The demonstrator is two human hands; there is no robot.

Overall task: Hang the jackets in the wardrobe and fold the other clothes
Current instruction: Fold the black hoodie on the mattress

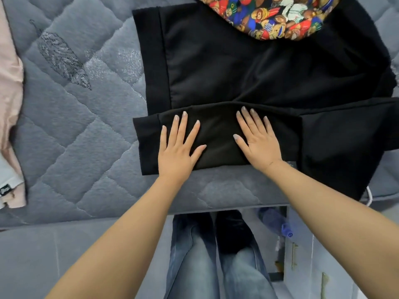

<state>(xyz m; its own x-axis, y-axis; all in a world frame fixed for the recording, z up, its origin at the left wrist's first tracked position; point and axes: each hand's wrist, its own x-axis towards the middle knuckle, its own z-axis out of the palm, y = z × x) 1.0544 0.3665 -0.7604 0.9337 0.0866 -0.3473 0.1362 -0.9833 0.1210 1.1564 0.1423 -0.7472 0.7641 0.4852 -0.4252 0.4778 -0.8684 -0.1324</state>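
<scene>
A black hooded garment (237,67) lies flat on the grey quilted mattress (75,130), its hood lined with a colourful teddy-bear print (269,16) at the top. One black sleeve (218,137) is folded across the near part of the body. My left hand (179,147) presses flat on the sleeve's left part, fingers spread. To its right, my right hand (257,141) lies flat on the same sleeve with straight fingers.
A pale pink garment (9,104) lies at the mattress's left edge. A white drawstring (369,196) hangs off the bed's near edge at right. Below stand my legs in blue jeans (194,255) and a light cabinet with handles (306,266).
</scene>
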